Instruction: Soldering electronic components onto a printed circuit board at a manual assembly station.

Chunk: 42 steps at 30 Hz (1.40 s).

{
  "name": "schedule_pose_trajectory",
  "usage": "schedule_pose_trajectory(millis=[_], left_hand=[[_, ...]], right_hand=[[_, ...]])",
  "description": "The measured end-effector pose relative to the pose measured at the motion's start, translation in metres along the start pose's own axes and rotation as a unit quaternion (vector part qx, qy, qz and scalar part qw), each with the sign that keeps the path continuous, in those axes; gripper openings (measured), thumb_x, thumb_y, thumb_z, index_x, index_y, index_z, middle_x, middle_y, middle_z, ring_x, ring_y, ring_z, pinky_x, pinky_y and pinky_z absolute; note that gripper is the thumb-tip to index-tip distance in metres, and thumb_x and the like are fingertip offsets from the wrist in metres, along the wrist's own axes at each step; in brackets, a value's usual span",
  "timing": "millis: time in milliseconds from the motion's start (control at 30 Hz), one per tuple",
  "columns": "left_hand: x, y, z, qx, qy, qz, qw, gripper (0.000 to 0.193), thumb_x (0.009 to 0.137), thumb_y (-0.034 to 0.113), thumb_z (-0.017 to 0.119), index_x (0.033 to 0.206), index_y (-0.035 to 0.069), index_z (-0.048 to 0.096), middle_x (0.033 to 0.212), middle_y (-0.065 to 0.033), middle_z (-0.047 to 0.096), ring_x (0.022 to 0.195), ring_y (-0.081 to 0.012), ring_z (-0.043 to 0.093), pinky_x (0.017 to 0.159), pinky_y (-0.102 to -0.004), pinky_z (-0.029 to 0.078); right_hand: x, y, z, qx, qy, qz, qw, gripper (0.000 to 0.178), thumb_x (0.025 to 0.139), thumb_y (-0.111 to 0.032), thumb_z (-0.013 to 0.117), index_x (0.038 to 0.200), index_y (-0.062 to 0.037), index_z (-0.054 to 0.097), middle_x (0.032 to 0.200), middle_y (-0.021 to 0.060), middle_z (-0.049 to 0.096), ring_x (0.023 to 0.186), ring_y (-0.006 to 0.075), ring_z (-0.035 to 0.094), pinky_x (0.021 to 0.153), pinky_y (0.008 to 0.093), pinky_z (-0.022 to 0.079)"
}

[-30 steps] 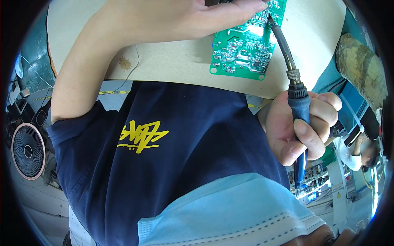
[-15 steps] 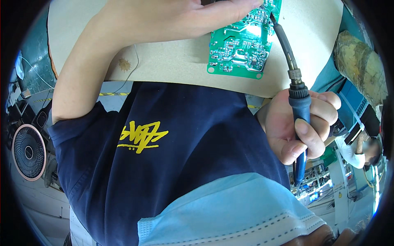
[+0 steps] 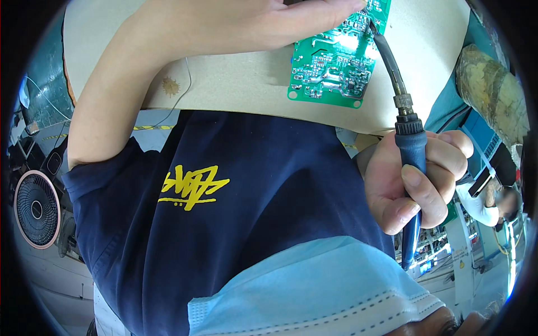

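Observation:
My right hand [image 3: 417,182] is closed around the blue handle of a soldering iron [image 3: 412,143], held upright with its tip pointing away from me. That dark tip meets or hovers just over the far right part of a green circuit board [image 3: 330,75], full of small silvery parts and solder joints. From the left, my left hand [image 3: 263,25] reaches across the board's far left side. Its thumb stretches toward the iron's tip, and the other fingers are mostly cut off by the upper edge of the view. The hand looks closed, but what it pinches is hidden.
The board lies on a pale tabletop [image 3: 235,84] with a curved near edge. A thin wire [image 3: 188,84] trails over that edge. At far left stands a round fan [image 3: 37,210]. On the right are a brown wrapped bundle [image 3: 490,95] and another person [image 3: 476,199] farther off.
The board has shifted slightly to the right. My right hand and the iron's handle have come a little nearer and right, while the tip stays over the same part of the board.

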<state>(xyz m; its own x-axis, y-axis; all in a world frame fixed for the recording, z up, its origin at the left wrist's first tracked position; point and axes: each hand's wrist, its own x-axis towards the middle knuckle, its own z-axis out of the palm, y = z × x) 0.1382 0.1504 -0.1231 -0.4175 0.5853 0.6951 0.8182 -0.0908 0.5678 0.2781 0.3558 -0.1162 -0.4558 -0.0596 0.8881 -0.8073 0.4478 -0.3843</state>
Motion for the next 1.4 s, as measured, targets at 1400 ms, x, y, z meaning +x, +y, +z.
schedule_pose_trajectory(millis=[1400], left_hand=[[0.002,-0.014,-0.039,0.071,-0.004,0.061,0.996,0.017,0.084,-0.007,0.043,0.077,-0.002,0.058,0.074,-0.0047,0.056,0.058,-0.0085,0.045,0.053,-0.0237,0.036]], right_hand=[[-0.019,-0.001,0.031,0.068,-0.067,0.241,0.966,0.045,0.098,-0.039,0.056,0.121,0.0001,0.058,0.102,0.0165,0.070,0.107,0.0298,0.061,0.098,0.0406,0.042]])
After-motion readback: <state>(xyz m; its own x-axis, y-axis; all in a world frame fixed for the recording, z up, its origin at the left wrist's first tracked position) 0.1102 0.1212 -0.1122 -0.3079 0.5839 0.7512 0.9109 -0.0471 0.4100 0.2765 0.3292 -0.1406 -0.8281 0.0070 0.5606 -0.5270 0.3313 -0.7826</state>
